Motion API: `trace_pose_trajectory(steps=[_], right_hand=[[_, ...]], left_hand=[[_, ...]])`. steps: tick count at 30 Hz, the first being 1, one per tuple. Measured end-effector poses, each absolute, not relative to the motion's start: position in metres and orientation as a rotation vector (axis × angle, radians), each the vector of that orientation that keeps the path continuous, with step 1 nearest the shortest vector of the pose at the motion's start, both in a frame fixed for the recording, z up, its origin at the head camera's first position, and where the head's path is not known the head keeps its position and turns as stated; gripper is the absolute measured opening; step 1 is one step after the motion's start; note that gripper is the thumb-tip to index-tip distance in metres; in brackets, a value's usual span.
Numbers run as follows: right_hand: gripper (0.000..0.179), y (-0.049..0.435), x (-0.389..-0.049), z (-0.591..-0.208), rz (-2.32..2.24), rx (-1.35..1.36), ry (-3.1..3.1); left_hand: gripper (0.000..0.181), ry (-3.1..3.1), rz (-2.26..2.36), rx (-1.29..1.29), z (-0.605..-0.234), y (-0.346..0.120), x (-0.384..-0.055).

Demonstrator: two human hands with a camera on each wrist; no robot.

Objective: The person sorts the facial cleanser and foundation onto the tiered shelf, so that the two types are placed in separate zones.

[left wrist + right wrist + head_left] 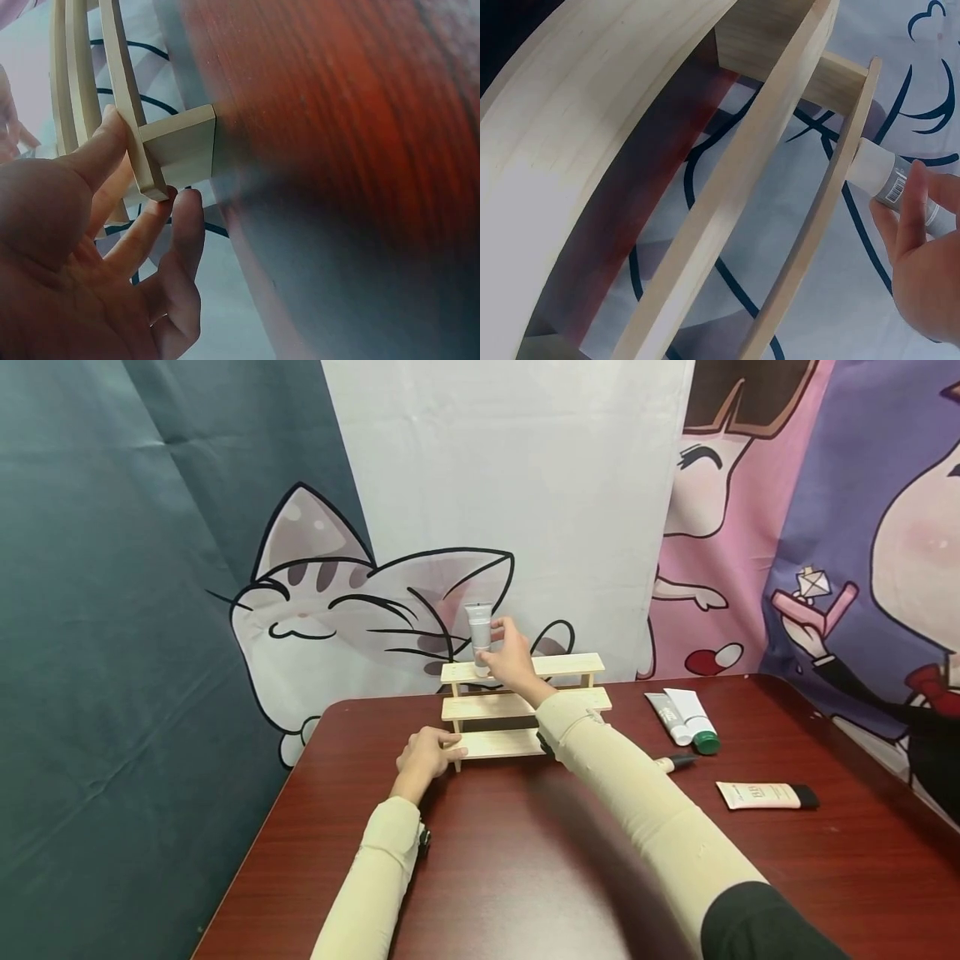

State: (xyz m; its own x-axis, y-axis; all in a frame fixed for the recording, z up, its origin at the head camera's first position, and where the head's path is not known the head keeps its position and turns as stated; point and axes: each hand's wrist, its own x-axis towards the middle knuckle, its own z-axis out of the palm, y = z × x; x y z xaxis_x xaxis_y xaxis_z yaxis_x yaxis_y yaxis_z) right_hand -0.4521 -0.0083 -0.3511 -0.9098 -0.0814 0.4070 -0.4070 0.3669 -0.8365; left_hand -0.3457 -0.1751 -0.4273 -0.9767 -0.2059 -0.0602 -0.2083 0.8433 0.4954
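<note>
A three-tier pale wooden stand [495, 744] stands at the back of the table. My right hand [513, 656] pinches a grey squeeze tube [480, 628] with a white cap, upright and cap down at the left end of the top tier. In the right wrist view the tube's white cap [871, 166] meets the top board's edge; the right fingers [911, 214] lie along its side. My left hand [424, 755] grips the left end of the lowest tier. Its thumb [105, 146] lies on the board [127, 82] while other fingers curl beneath the end.
To the right on the dark red table [480, 893] lie a grey tube [667, 717], a white tube with a green cap [693, 714], a cream tube with a black cap [761, 795] and a dark-tipped tube [677, 762] partly behind my right sleeve. A cartoon-printed cloth [525, 468] hangs behind.
</note>
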Motion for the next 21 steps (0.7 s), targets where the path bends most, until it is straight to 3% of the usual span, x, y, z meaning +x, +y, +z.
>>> trace_pose_trajectory(steps=[21], right_hand=[[0.054,-0.0073,-0.4613,-0.358,1.62,0.487,-2.303]], left_hand=[[0.038,3.01,0.798,-0.329,-0.4295,-0.1753,-0.3485]])
